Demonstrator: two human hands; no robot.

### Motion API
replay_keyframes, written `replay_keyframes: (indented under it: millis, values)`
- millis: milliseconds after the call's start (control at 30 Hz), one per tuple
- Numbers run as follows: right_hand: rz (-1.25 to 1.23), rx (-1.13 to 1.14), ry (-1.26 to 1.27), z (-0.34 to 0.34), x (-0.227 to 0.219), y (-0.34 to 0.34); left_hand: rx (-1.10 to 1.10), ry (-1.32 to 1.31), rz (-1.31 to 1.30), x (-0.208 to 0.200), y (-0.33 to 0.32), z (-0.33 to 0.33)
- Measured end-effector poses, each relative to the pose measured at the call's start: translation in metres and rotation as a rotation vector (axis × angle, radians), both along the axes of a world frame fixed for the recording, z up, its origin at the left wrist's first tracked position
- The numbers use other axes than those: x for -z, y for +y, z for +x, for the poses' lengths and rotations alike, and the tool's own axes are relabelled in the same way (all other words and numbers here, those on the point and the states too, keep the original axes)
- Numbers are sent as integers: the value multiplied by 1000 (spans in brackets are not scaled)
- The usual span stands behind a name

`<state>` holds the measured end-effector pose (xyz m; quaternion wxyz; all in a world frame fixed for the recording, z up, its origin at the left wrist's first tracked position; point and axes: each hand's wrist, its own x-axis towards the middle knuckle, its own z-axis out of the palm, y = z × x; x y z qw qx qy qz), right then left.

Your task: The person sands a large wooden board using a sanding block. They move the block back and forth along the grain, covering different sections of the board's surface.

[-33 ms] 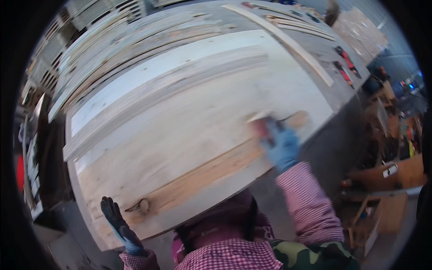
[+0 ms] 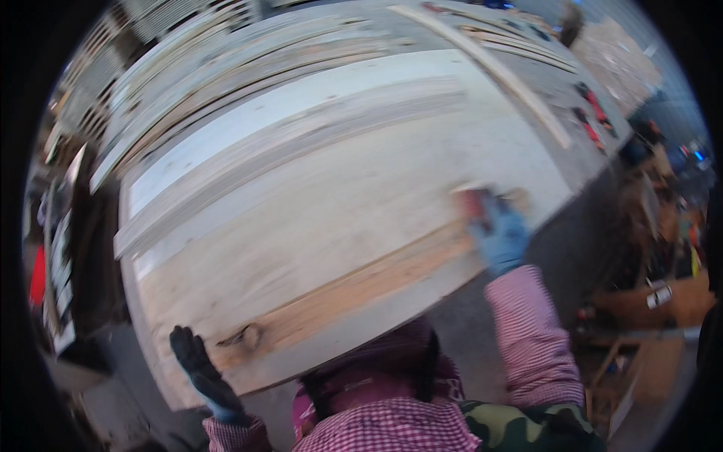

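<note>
holding blurred red block (image 2: 473,206) in right grip (image 2: 502,237), centre right, at knotty plank (image 2: 369,292), left grip (image 2: 205,371) straight-fingered, lower left

Grey worktable (image 2: 561,96): wide pale panel (image 2: 361,181) near side; long wooden strips (image 2: 252,73) along far left; narrow batten (image 2: 530,98) toward right; red tools (image 2: 597,108) (two, blurred) by right edge.

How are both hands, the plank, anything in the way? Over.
Right hand gripping blurred reddish block at plank, right end. Left hand open near left end. Wooden strip beyond, apparently not blocking.
</note>
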<state>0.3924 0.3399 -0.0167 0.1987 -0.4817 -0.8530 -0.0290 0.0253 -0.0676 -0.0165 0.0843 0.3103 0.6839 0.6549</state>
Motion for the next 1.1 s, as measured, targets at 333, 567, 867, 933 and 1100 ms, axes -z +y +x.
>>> replay_keyframes:
  millis: [333,567,867,933,1100]
  values:
    - [-137,437,-178,71,43,64,-286,-64,110,26,43,-23]
    - [-147,354,-22,79,48,70,-283,-46,65,23,35,-27]
    - [-119,362,-28,86,57,74,-591,408,-164,31,-48,0]
    - [-58,387,-61,95,64,79,-587,507,-185,43,-51,-7]
    - [-94,288,-34,90,54,80,-491,571,-284,35,-44,-8]
